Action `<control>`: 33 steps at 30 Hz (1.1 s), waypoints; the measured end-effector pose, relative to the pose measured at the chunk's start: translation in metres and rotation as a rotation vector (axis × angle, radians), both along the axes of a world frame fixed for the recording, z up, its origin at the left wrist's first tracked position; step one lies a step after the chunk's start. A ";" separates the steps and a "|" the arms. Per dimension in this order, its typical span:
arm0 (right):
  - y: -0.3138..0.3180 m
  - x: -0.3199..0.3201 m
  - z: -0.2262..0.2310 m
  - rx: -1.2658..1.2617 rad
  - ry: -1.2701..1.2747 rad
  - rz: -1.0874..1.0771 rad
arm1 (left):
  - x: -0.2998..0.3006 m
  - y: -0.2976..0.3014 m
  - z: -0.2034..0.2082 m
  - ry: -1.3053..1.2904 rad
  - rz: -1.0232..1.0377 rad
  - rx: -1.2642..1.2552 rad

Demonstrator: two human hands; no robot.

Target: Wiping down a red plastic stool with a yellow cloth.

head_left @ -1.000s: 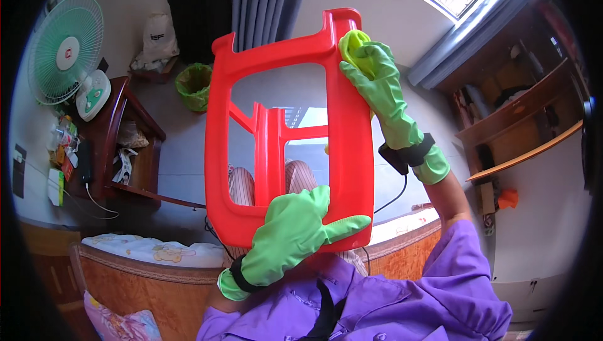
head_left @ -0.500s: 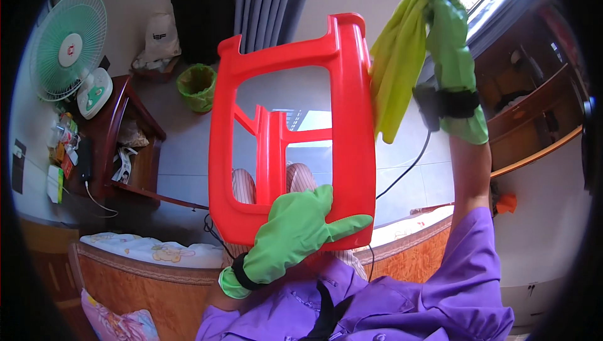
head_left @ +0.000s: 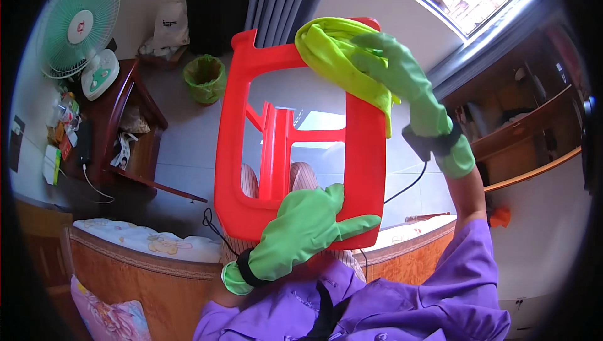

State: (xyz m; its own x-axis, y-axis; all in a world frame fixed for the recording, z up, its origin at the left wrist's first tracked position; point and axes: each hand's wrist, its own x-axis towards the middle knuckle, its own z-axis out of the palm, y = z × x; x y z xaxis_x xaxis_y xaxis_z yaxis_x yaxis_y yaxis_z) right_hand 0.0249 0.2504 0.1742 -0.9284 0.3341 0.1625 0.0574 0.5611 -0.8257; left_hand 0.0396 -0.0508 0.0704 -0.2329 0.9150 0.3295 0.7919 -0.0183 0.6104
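A red plastic stool [head_left: 365, 171] stands before me over my knees, one open-framed side facing up, with more of its legs showing through the gap. My left hand [head_left: 298, 231], in a green rubber glove, grips its near edge, thumb and one finger stretched along the red surface; the other fingertips are hard to see. A yellow-green cloth [head_left: 333, 52] drapes over the stool's far right corner and hangs down its right side. Also gloved in green, my right hand [head_left: 396, 74] is closed on this cloth, holding it against the corner.
To the left, a fan [head_left: 80, 27] stands on a dark wooden cabinet [head_left: 119, 121], beside a lined green bin [head_left: 206, 78]. A patterned bed edge [head_left: 144, 240] runs near me. Open shelves [head_left: 534, 124] are at right. A cable [head_left: 408, 184] trails from my right wrist.
My right hand has come down and left with the cloth, from beyond the stool's right side onto its far right corner. My left hand keeps its place on the stool.
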 end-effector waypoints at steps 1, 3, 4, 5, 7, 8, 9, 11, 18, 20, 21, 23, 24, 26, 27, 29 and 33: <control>-0.014 0.002 0.003 0.002 -0.003 0.002 | 0.000 -0.001 -0.003 0.050 -0.035 0.031; -0.031 0.004 0.005 1.224 0.075 0.174 | 0.002 0.000 -0.008 0.073 -0.029 0.014; -0.036 -0.002 0.007 1.170 -0.027 0.147 | 0.003 0.000 -0.010 0.098 -0.030 -0.006; -0.033 -0.006 0.011 1.170 -0.034 0.141 | -0.002 0.001 0.002 0.096 -0.038 -0.006; -0.022 -0.017 0.016 1.141 -0.285 0.046 | -0.013 0.002 0.029 0.274 -0.159 0.117; -0.013 -0.016 0.015 1.175 -0.201 0.070 | -0.015 0.003 0.035 0.273 -0.167 0.113; 0.016 -0.017 0.001 1.176 -0.202 0.065 | -0.013 0.003 0.035 0.244 -0.162 0.091; 0.085 -0.008 -0.023 0.966 0.235 -0.078 | -0.005 0.005 0.032 0.147 -0.130 0.030; 0.076 0.015 0.024 0.194 0.291 -0.370 | -0.001 0.004 0.026 0.041 -0.067 -0.041; 0.067 0.017 0.029 0.215 0.353 -0.410 | -0.001 0.005 0.024 0.026 -0.067 -0.043; 0.060 0.016 0.029 0.236 0.415 -0.445 | -0.001 0.006 0.025 0.022 -0.068 -0.041; 0.026 0.013 0.028 0.361 0.394 -0.372 | -0.002 0.008 0.027 0.018 -0.081 -0.031; 0.005 0.009 0.024 0.482 0.370 -0.285 | -0.001 0.008 0.030 0.021 -0.078 -0.034; -0.011 0.003 0.009 0.553 0.178 -0.090 | 0.003 0.011 0.038 -0.133 -0.013 -0.160; -0.010 -0.001 0.002 1.099 0.062 0.012 | 0.004 0.012 0.038 -0.130 -0.020 -0.160; -0.017 -0.010 0.003 1.198 -0.062 0.064 | 0.003 0.014 0.032 -0.089 0.075 -0.067; -0.008 -0.012 -0.017 1.220 0.079 0.094 | 0.002 0.012 0.022 0.030 0.084 -0.131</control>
State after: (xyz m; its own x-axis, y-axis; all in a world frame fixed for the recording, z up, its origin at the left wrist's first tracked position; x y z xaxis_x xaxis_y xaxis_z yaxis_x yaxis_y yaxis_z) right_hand 0.0127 0.2420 0.1576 -0.9143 -0.1441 0.3785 -0.0513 0.9683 0.2446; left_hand 0.0416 -0.0393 0.0921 -0.3022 0.9284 0.2164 0.8051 0.1270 0.5794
